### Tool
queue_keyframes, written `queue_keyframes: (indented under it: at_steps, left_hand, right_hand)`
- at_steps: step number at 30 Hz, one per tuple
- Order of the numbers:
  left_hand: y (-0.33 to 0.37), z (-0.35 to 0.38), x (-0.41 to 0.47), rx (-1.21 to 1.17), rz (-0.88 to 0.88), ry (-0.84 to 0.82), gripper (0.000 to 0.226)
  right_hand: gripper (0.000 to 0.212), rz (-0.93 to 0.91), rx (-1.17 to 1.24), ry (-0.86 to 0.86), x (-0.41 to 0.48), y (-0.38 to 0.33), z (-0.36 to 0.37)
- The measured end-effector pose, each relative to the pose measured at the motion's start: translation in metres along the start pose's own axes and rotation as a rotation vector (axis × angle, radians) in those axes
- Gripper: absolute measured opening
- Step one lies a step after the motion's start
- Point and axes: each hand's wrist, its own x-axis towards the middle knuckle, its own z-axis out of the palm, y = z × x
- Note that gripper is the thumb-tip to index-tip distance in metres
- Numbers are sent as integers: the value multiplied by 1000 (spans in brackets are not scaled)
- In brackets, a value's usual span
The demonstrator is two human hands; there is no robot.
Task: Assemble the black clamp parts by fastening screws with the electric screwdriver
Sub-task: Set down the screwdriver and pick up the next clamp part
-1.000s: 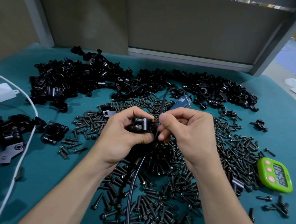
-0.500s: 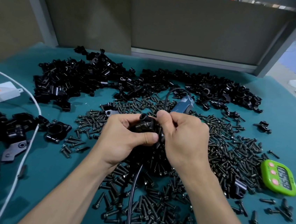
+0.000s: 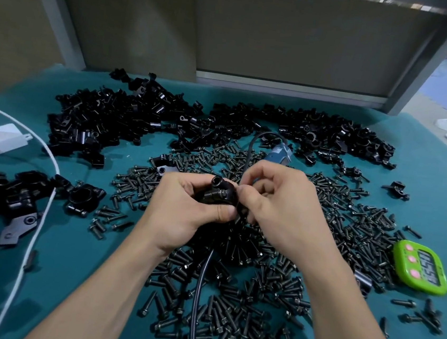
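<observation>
Screws (image 3: 245, 296) everywhere (bare cloth (image 3: 77, 259) L)

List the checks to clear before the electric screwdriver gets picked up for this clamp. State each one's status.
1. Clamp secured: left hand grips the black clamp above the table. Ok.
2. Screw started in its hole: right hand pinches at the clamp's right side, and its fingers hide any screw. Cannot tell.
3. Tool within reach: the electric screwdriver lies on the table just behind the hands. Ok.
4. Hand free for the tool: both hands are on the clamp. Not ok.
5. Cable free to follow: the black cable runs under the hands and across the loose screws. Cannot tell.
</observation>
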Motion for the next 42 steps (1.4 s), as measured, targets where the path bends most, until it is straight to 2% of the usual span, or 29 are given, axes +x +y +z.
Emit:
queue_keyframes:
  at_steps: [5, 7, 10, 13, 15, 19, 24, 29, 31, 36, 39, 42]
  left_hand:
    - [-2, -2, 0, -14, 22, 26, 36]
    - [-2, -1, 0, 6, 23, 33, 36]
    - [-1, -1, 1, 34, 30, 47, 34]
    - [1, -4, 1, 52, 51, 21, 37]
    - [2, -5, 1, 75, 44, 1, 40]
    - [3, -6, 1, 64, 68, -44, 41]
    - [4, -3, 0, 72, 71, -12, 41]
    - [5, -2, 0, 50, 92, 24, 40]
    - [4, -2, 0, 55, 93, 24, 38]
    - [4, -4, 1, 19, 74, 14, 37]
    - [4, -5, 1, -14, 48, 3, 40]
    - [4, -4, 1, -36, 29, 20, 39]
  right_hand:
    - [46, 48, -129, 74, 1, 1, 14]
    - [51, 49, -123, 90, 1, -2, 20]
    - [53, -8, -72, 43, -2, -1, 15]
    - [35, -10, -120, -158, -3, 0, 1]
    - [31, 15, -155, -222, -3, 1, -3]
    - [49, 90, -114, -180, -3, 3, -1]
    - [23, 53, 11, -58, 1, 0, 0]
    - [51, 77, 4, -12, 0, -1, 12]
    - [56, 69, 15, -47, -2, -1, 11]
    - [30, 35, -13, -233, -4, 0, 0]
    - [27, 7, -46, -153, -2, 1, 0]
    - [15, -9, 42, -16, 0, -2, 2]
